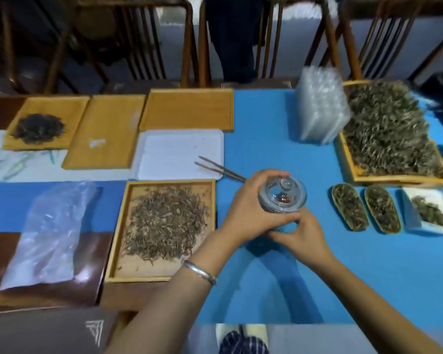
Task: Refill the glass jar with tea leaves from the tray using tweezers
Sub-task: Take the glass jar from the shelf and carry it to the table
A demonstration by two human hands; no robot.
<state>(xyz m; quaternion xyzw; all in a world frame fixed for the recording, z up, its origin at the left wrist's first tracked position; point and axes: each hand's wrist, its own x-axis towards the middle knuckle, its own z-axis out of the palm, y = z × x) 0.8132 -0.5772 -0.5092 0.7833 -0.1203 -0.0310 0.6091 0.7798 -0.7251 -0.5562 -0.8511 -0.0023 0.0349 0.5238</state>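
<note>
The glass jar (281, 198), lid (285, 185) on, sits centre frame, gripped round its side by the left hand (248, 208) with the tweezers (220, 170), the right hand (301, 235) curled at its base; it may slip or tip.

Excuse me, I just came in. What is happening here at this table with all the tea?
A person holds a lidded glass jar with both hands: the left hand wraps its side, and the right hand grips it low down. The tweezers lie untouched, their tips on the white tray. The wooden tray of tea leaves sits left of the jar. No leaves are being moved yet.
</note>
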